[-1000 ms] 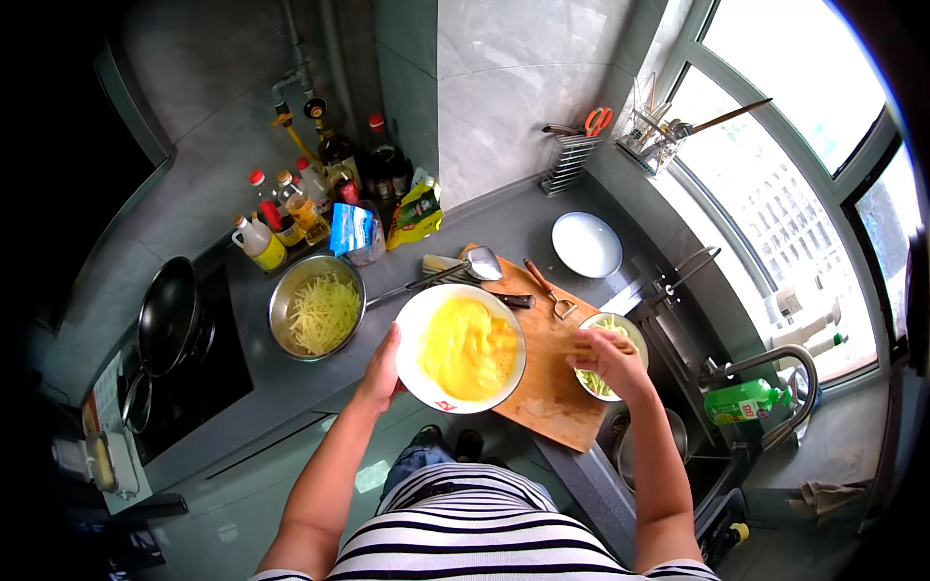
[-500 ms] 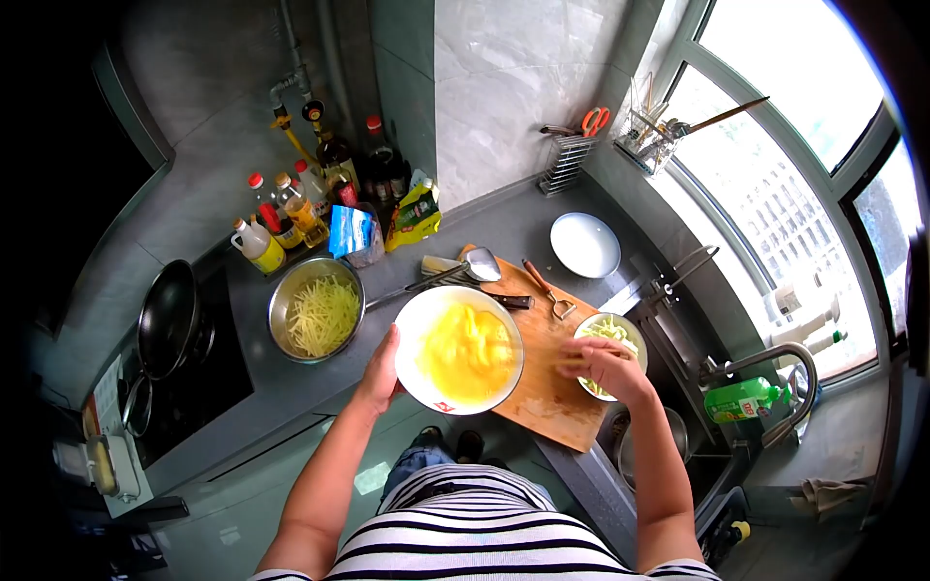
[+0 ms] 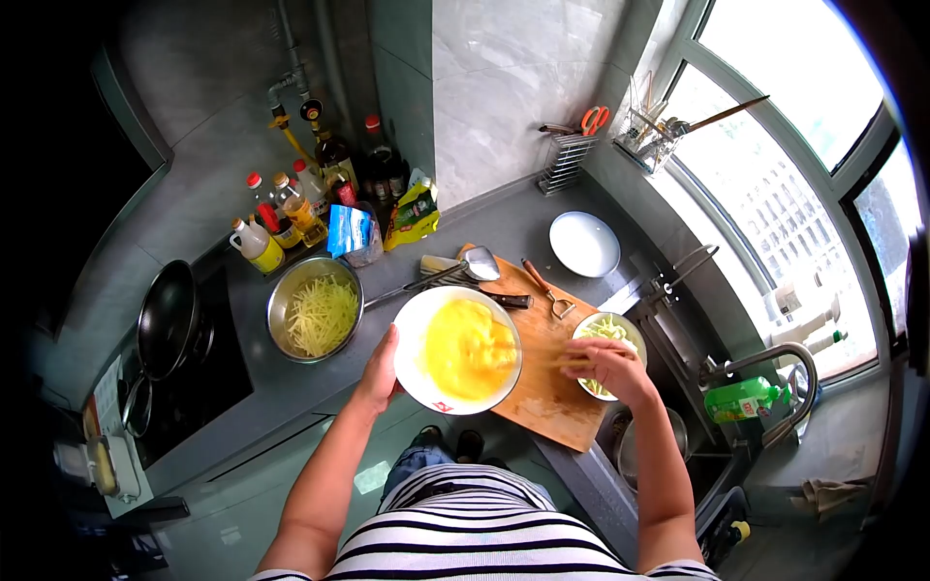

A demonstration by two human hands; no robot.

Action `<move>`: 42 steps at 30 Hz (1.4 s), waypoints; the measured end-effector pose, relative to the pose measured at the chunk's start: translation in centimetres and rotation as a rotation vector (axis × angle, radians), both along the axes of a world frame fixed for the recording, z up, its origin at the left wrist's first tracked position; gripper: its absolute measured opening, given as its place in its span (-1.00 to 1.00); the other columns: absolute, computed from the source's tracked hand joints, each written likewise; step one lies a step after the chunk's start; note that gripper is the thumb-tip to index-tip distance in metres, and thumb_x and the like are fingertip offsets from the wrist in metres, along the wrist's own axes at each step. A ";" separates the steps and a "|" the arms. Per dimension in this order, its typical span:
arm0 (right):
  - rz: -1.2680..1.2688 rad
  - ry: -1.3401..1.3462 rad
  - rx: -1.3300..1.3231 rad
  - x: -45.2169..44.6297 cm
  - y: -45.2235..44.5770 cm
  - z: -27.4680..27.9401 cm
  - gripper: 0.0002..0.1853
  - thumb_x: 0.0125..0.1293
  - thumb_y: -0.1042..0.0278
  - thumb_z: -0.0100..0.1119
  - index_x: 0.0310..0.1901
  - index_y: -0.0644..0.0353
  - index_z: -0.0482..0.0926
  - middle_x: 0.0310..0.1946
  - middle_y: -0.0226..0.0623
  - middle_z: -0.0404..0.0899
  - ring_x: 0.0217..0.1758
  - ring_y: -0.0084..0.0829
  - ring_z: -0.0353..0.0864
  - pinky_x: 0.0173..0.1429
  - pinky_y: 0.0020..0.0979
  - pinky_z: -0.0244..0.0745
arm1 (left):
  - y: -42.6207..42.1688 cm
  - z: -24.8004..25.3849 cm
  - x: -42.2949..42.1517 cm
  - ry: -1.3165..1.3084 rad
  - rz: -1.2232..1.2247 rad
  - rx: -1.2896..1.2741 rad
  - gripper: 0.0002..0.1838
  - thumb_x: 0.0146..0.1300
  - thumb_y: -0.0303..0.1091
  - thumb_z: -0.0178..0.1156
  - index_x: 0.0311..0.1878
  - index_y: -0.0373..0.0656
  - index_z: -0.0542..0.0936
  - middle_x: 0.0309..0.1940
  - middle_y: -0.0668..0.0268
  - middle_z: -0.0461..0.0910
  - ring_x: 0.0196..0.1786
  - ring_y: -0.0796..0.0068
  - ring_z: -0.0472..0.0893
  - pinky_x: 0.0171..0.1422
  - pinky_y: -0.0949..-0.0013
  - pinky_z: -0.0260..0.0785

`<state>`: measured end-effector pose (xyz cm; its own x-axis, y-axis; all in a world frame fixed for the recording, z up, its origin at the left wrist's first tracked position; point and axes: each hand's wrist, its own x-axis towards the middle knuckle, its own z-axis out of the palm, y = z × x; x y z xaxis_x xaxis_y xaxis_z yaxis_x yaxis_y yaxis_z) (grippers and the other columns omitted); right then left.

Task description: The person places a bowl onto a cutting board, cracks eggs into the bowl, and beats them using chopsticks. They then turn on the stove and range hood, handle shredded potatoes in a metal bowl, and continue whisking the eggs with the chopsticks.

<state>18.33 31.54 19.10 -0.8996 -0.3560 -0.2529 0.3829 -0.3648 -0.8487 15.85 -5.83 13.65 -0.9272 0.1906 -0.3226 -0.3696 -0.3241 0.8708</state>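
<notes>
My left hand (image 3: pixel 381 373) grips the left side of a white bowl (image 3: pixel 412 366), its thumb near the rim. The bowl is tilted toward me above the counter edge and holds yellow beaten egg (image 3: pixel 455 353). My right hand (image 3: pixel 615 370) is closed round a pair of chopsticks (image 3: pixel 554 357), which are smeared by motion and reach left into the egg. Below that hand, a small bowl of pale green shreds (image 3: pixel 608 329) stands at the right of the wooden cutting board (image 3: pixel 552 412). A peeler (image 3: pixel 549 290) and a knife with a dark handle (image 3: pixel 513 301) lie on the board.
On the left, a metal bowl (image 3: pixel 274 324) holds shredded potato-like strips beside a spatula (image 3: pixel 417 286). A dark wok (image 3: pixel 167 320) sits on the stove. Sauce bottles (image 3: pixel 291 208) line the wall. A white plate (image 3: pixel 584 244) lies near the sink (image 3: pixel 697 426).
The chopsticks have swept through the egg, and its surface has a different swirl. The bowl has shifted very slightly left. Both hands keep their grips.
</notes>
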 end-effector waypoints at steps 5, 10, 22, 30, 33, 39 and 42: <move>-0.129 0.060 0.052 -0.5 0.1 0.5 -0.66 0.42 0.41 -0.10 0.11 0.44 0.47 0.06 -0.07 0.53 0.12 -0.20 0.55 0.21 -0.16 0.48 | 0.5 -0.1 -0.1 -0.032 0.030 0.033 -0.33 0.42 0.20 -0.22 0.30 -0.19 0.30 0.03 0.24 0.56 -0.14 0.52 0.65 -0.25 0.48 0.55; 0.038 0.006 -0.051 -0.5 -0.3 -0.3 -0.65 0.42 0.41 -0.11 0.12 0.44 0.45 0.05 -0.03 0.53 0.13 -0.19 0.55 0.21 -0.19 0.47 | 0.4 -0.4 -0.1 -0.023 -0.003 0.031 -0.33 0.42 0.20 -0.21 0.31 -0.18 0.29 0.03 0.25 0.57 -0.17 0.52 0.66 -0.29 0.48 0.56; -0.035 0.022 -0.042 -0.7 -1.2 -0.4 -0.66 0.43 0.39 -0.13 0.10 0.41 0.47 0.07 -0.04 0.52 0.13 -0.18 0.55 0.21 -0.17 0.48 | 0.5 0.3 -0.1 -0.011 -0.014 0.091 -0.32 0.43 0.18 -0.21 0.33 -0.23 0.26 0.15 0.17 0.48 0.06 0.40 0.59 0.04 0.36 0.51; -0.045 0.021 -0.024 -0.4 0.6 -0.3 -0.67 0.44 0.37 -0.10 0.08 0.40 0.49 0.06 -0.05 0.54 0.02 -0.15 0.62 0.13 -0.20 0.54 | 0.3 -0.1 -0.3 0.047 0.017 0.064 -0.31 0.42 0.19 -0.20 0.33 -0.23 0.27 0.16 0.17 0.48 0.09 0.41 0.57 0.08 0.36 0.48; -0.023 0.033 -0.036 -0.1 0.9 0.6 -0.68 0.43 0.40 -0.09 0.08 0.42 0.49 0.04 -0.04 0.54 0.00 -0.15 0.62 0.12 -0.22 0.55 | 0.1 0.6 0.0 -0.019 0.003 0.066 -0.30 0.42 0.19 -0.20 0.33 -0.25 0.27 0.15 0.17 0.48 0.08 0.40 0.57 0.09 0.36 0.47; -0.022 0.000 -0.014 -0.3 0.5 1.2 -0.69 0.41 0.44 -0.10 0.06 0.44 0.50 0.02 -0.03 0.55 0.02 -0.17 0.61 0.15 -0.21 0.53 | 0.4 0.9 0.0 -0.026 -0.003 0.046 -0.30 0.42 0.19 -0.20 0.32 -0.24 0.27 0.14 0.16 0.49 0.08 0.40 0.57 0.08 0.35 0.49; -0.063 0.053 0.093 -0.6 0.1 1.9 -0.66 0.41 0.39 -0.08 0.07 0.47 0.48 -0.01 -0.01 0.56 0.06 -0.19 0.59 0.18 -0.19 0.51 | 0.5 0.0 -0.4 -0.021 0.013 0.089 -0.30 0.41 0.21 -0.21 0.32 -0.23 0.27 0.12 0.17 0.50 0.02 0.44 0.61 -0.02 0.38 0.53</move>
<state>17.75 31.66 21.02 -0.9325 -0.2755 -0.2336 0.3153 -0.3053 -0.8985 15.47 -5.32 13.65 -0.9230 0.2071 -0.3242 -0.3826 -0.4050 0.8304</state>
